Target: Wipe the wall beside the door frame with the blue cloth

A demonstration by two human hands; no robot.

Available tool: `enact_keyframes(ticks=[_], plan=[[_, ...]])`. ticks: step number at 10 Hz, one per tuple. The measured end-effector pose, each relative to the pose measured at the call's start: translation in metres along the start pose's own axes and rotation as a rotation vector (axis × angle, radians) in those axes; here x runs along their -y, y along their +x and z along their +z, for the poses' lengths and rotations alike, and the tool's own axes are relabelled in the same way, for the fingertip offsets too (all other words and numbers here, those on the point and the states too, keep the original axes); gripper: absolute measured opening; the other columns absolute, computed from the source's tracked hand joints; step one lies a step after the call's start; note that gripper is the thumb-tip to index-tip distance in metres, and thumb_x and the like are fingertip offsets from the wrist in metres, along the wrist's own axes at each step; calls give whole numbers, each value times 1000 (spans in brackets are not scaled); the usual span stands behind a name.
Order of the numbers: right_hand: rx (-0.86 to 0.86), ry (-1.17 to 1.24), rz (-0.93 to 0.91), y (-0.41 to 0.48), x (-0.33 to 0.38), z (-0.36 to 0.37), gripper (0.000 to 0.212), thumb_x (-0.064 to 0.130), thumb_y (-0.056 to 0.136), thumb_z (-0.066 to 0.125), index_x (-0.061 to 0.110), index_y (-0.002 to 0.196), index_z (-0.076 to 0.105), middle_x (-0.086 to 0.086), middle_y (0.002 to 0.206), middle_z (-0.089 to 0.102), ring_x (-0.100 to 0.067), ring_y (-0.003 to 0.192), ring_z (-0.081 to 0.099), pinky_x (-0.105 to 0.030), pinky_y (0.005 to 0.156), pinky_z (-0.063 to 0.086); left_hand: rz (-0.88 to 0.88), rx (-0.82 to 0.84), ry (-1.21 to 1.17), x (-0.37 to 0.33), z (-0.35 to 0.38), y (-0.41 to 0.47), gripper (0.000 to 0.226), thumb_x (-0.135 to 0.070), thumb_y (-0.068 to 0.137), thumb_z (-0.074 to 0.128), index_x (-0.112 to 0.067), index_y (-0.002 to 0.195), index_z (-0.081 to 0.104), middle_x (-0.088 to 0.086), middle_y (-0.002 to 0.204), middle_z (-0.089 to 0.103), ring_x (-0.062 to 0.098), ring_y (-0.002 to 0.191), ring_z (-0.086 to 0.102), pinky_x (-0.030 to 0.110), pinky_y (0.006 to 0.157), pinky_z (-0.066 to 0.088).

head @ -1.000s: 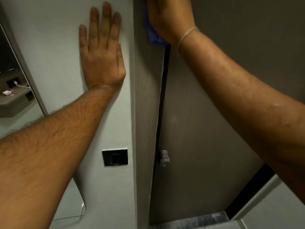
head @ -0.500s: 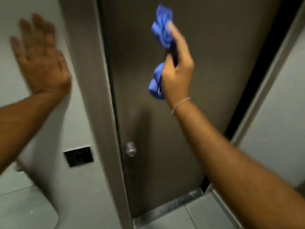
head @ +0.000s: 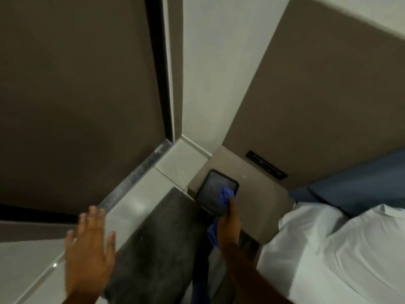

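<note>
My right hand (head: 229, 222) hangs low near the floor, shut on the crumpled blue cloth (head: 225, 195), which sticks out above and below the fist. It is away from the wall. My left hand (head: 88, 249) is open with fingers spread, in the air at lower left, touching nothing. The brown door (head: 76, 95) fills the left. Its pale door frame (head: 169, 69) runs up the middle, and a strip of white wall (head: 210, 73) lies just right of it. The whole view is blurred.
A black-rimmed tablet or tray (head: 213, 191) lies on a brown bedside unit (head: 263, 194) under the cloth. A bed with white bedding (head: 341, 249) fills the lower right, under a brown headboard panel (head: 317, 106). A dark grey mat (head: 157, 244) lies on the pale floor.
The view has swung right and down. My right hand dropped with the cloth from door height to near the floor. My left hand came off the wall and lowered.
</note>
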State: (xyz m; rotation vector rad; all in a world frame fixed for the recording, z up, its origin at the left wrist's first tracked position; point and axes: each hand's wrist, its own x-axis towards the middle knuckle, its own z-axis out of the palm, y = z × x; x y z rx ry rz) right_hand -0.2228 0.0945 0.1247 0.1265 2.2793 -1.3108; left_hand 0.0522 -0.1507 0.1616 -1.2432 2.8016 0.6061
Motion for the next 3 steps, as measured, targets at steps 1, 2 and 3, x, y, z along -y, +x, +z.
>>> enact_keyframes(ticks=[1, 2, 3], plan=[[-49, -105, -21, 43, -19, -3, 54, 3, 113, 45, 26, 161, 43, -13, 154, 60, -36, 136, 63, -40, 110, 52, 164, 18, 63, -58, 79, -15, 69, -55, 111, 17, -24, 173, 18, 2, 182, 15, 26, 167, 17, 61, 127, 24], [69, -211, -75, 116, -42, 13, 63, 1, 113, 50, 14, 170, 29, -16, 175, 35, -36, 162, 37, -31, 132, 34, 223, 124, 80, -124, 135, 36, 70, -55, 111, 14, -21, 173, 19, 6, 181, 14, 29, 167, 15, 54, 133, 14], [231, -454, -204, 148, -59, 25, 74, 15, 113, 61, 12, 173, 19, -13, 183, 9, -32, 171, 10, -27, 139, 12, 196, 173, 160, -143, 165, 56, 69, -51, 111, 18, -22, 173, 12, 3, 182, 5, 26, 168, 5, 53, 136, 9]])
